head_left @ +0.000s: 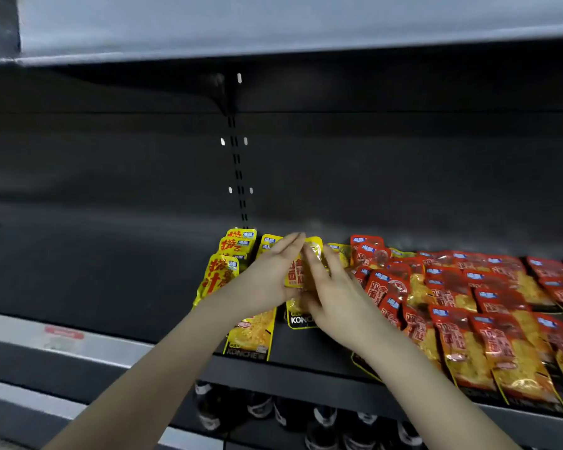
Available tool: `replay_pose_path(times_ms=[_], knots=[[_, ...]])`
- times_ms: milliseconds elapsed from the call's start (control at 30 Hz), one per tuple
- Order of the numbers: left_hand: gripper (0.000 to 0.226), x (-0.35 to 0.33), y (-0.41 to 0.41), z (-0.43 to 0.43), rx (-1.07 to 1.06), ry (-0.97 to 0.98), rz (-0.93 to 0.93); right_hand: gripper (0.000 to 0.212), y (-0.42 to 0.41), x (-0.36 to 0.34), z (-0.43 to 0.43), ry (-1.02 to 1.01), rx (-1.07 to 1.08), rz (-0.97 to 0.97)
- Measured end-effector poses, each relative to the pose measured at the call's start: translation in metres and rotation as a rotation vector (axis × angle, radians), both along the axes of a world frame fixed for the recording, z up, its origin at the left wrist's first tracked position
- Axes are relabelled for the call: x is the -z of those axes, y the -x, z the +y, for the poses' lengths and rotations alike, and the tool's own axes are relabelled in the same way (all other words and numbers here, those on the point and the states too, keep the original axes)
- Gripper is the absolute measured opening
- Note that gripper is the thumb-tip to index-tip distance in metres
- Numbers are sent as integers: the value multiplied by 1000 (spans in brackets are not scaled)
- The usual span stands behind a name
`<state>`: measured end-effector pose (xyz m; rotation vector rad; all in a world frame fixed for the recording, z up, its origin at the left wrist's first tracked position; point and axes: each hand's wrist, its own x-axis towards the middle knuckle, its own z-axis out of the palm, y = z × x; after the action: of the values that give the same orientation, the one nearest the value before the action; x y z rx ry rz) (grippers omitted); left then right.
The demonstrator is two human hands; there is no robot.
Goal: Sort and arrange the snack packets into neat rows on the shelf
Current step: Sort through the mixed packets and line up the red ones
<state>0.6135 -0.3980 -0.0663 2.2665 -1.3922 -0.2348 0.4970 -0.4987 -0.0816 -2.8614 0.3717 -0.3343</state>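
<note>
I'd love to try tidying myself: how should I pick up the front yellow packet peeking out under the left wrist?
Pinch the yellow packet by its black bottom band, coming from the front. It lies flat with that end nearest you, and the wrist of the left hand covers its top.

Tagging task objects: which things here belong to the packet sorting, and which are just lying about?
Job: yellow packets, red packets, shelf, left hand, right hand.
Lying about: price label, dark goods below, upper shelf.
</note>
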Motion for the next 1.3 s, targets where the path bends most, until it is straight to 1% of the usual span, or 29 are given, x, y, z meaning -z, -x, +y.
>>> replay_pose_path(times_ms=[133,200,367,433,500,567,633,767,867,933,1000,1100,1233,1300], knots=[[98,25,-8,9,73,-111,47,75,-4,26,14,55,56,102],[98,36,-9,8,99,-113,55,73,-3,36,16,75,104,133],[95,50,-12,5,158,-67,77,62,-2,51,17,140,249,114],[91,51,-13,6,174,-77,34,61,-2,54,17,166,273,113],[84,52,-15,9,175,-112,-63,60,-3,57,16,185,272,112],[80,54,-15,12,172,-141,-172,58,-3,60,15,171,266,135],[78,59,-13,15,165,-173,-232,57,-3,63,13,144,257,149],[76,69,-8,18,127,-214,-317,68,-2,66,11,138,216,164],[76,70,-6,18,104,-236,-353,76,-2,68,10,136,203,175],[74,71,-6,18,97,-269,-377,76,-2,68,10,130,206,184],[78,71,-6,18,90,-284,-390,75,-2,70,10,130,209,196],[83,73,-6,16,88,-279,-391,77,-3,69,10,131,210,203],[82,70,-7,14,94,-279,-380,78,-3,71,10,159,215,210],[82,68,-8,13,104,-282,-393,75,-3,70,9,172,243,210]])
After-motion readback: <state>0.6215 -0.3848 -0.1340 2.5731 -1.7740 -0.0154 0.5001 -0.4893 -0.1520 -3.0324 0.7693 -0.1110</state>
